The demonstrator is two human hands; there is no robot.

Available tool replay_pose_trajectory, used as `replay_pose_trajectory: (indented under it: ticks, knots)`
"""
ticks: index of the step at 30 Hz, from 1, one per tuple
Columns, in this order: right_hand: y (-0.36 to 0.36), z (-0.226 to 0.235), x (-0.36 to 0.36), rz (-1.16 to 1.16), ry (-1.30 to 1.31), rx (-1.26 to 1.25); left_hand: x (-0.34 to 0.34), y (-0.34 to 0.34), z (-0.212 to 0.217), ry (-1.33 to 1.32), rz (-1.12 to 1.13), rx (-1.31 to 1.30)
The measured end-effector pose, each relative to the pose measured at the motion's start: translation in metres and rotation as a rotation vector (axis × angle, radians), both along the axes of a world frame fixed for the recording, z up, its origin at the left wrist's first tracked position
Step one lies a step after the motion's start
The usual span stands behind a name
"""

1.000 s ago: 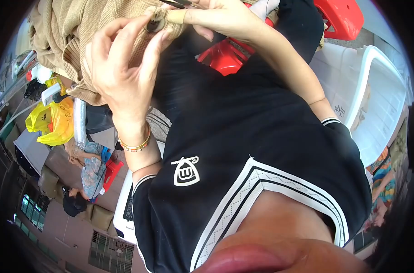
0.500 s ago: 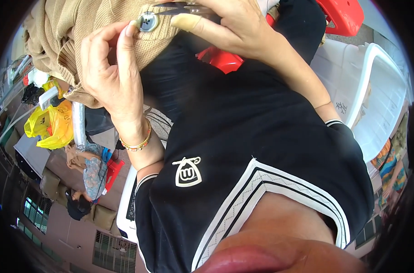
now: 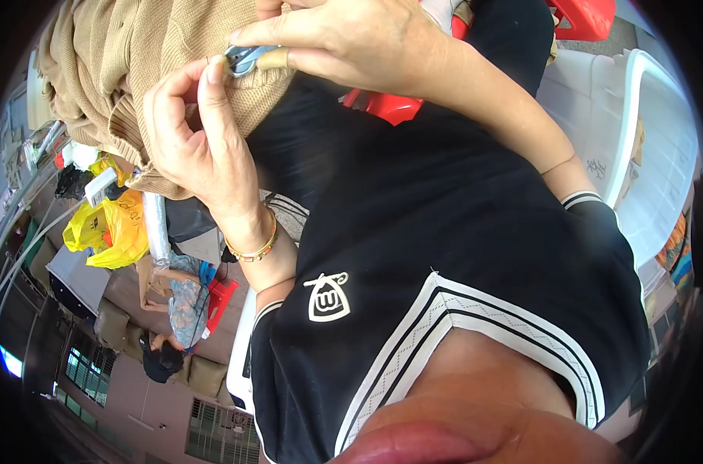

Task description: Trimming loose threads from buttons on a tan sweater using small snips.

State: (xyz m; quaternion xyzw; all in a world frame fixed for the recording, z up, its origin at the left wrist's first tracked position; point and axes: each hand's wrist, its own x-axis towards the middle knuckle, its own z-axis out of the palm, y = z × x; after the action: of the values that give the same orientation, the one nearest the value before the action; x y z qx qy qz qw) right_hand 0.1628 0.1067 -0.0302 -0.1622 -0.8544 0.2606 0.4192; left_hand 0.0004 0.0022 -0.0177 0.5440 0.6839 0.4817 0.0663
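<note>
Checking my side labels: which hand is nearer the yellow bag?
Left. The left hand, pinching the sweater, sits just up and right of the bag in view; the right hand, holding a small blue tool, lies farther right.

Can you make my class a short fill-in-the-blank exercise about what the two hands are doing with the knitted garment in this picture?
1. Both hands work on a knitted garment whose colour is ____.
2. The left hand has a beaded ____ around its wrist.
3. The right hand presses a small blue-grey tool against the ____.
4. The person wears a top that is mainly ____ with white trim.

Missing words: beige; bracelet; garment; black
</note>
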Motion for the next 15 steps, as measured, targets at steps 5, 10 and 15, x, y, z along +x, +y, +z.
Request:
replay_pose_trajectory:
  ticks: [5,10,15]
  knots:
    - [-0.001,0.011,0.003,-0.045,-0.181,0.125,0.001,-0.001,-0.001,-0.046,0.011,0.029]
    - [-0.001,-0.006,0.0,0.008,0.112,-0.147,-0.008,-0.003,-0.003,0.067,0.016,0.015]
    - [-0.002,-0.005,0.003,-0.049,-0.151,0.107,-0.006,-0.007,-0.006,-0.194,0.01,0.09]
